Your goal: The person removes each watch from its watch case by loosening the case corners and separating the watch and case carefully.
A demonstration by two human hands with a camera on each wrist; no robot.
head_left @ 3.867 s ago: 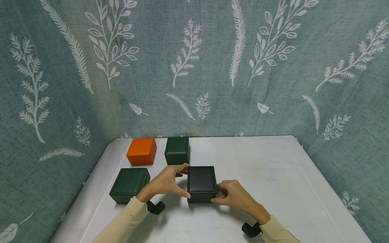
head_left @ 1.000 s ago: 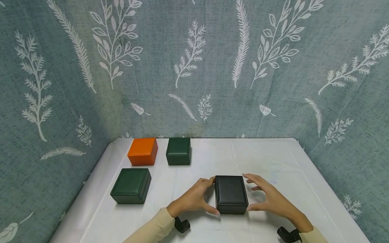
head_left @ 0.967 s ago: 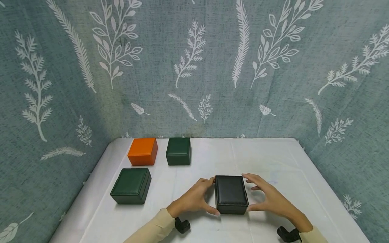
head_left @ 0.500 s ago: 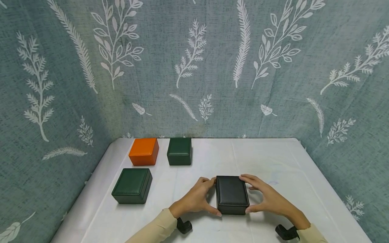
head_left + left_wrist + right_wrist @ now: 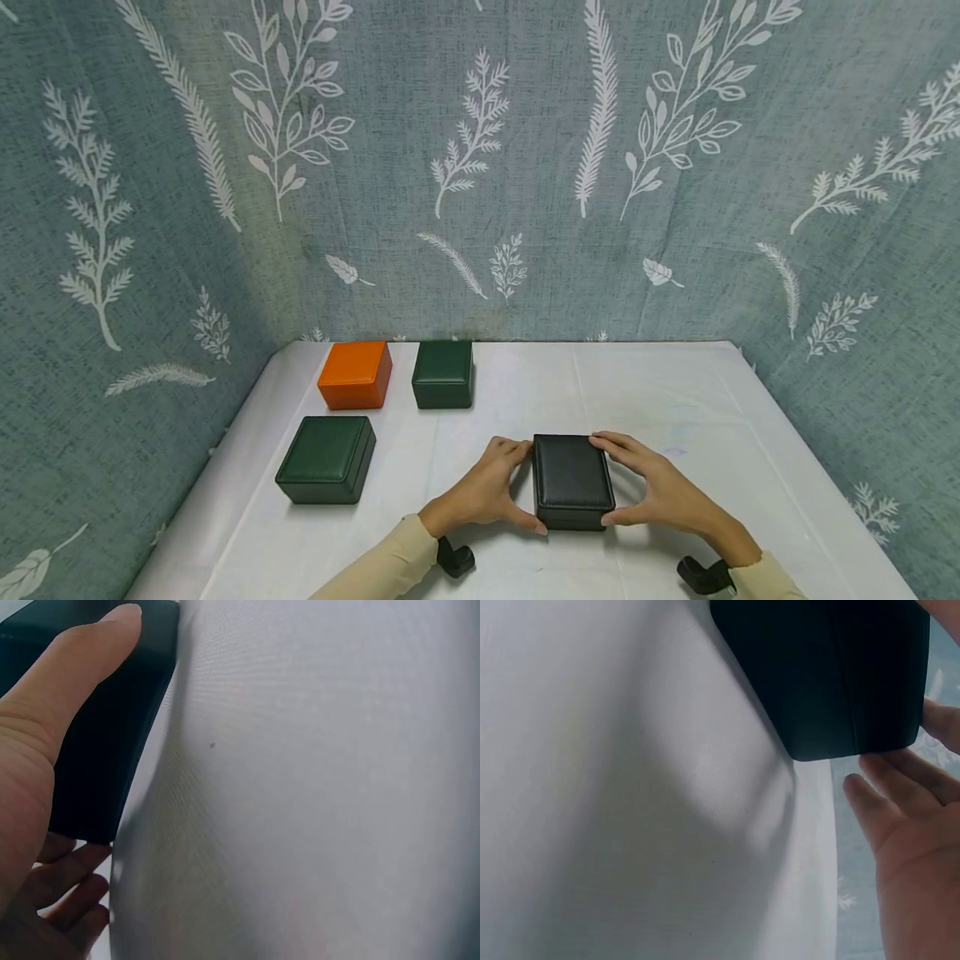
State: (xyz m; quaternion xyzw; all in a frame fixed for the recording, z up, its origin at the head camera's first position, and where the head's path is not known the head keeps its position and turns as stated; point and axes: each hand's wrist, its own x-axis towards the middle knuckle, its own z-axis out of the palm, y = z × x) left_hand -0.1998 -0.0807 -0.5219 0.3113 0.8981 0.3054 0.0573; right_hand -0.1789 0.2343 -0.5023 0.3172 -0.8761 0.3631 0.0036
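A black leather-look box [image 5: 572, 471] with a stitched lid sits closed on the white-covered table, right of centre. My left hand [image 5: 489, 492] holds its left side, thumb at the near corner and fingers at the far one. On the opposite side my right hand [image 5: 663, 493] spans the box the same way, fingertips over the far right corner. The left wrist view shows the thumb [image 5: 82, 664] lying across the near face of the box [image 5: 105, 765]. In the right wrist view, fingertips [image 5: 877, 769] meet the far end of the box [image 5: 817, 682].
An orange box [image 5: 356, 373] and a dark green box [image 5: 443, 373] stand at the back left of the table [image 5: 675, 383]. A larger green box [image 5: 327, 458] lies in front of the orange one. Leaf-patterned cloth [image 5: 525, 167] walls in the back and sides.
Over the earlier frames both hands shifted the black box right and nearer. In the last second my right hand, which stood loosely beside it, has come in against its corners.
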